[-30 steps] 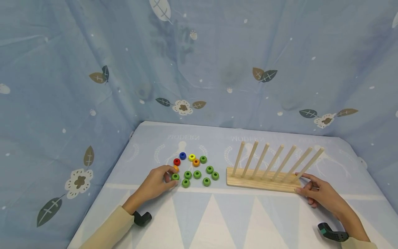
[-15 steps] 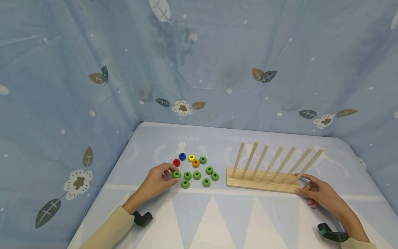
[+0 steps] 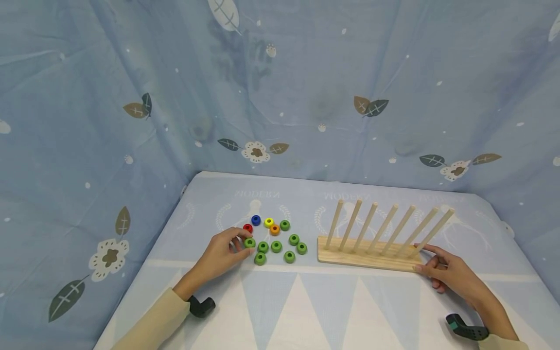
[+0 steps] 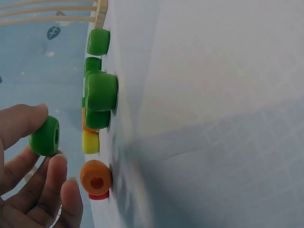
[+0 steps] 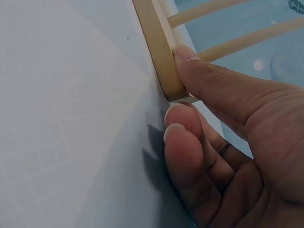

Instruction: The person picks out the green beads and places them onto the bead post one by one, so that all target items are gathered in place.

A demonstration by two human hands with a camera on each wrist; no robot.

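Between thumb and fingers my left hand [image 3: 223, 253] pinches a green bead [image 4: 43, 137], raised off the table in the left wrist view. An orange bead [image 4: 96, 177] lies below that hand, hidden behind it in the head view. The red bead [image 3: 247, 228] sits just beyond its fingertips. At the right, my right hand [image 3: 457, 277] grips the end of a wooden peg rack [image 3: 367, 258], thumb against the front of the base and index finger behind it. Several upright pegs [image 3: 385, 227] rise from the rack, with no beads on them.
Several loose green beads [image 3: 289, 256] lie between the left hand and the rack. Behind them are a blue bead [image 3: 255, 220], a yellow bead [image 3: 269, 222] and another orange bead [image 3: 274, 230]. A patterned blue curtain [image 3: 306, 97] borders the table's back and left.
My left hand has lifted the green bead slightly and shifted it up and to the right in the head view, covering the nearby orange bead. The right hand keeps its hold on the rack.
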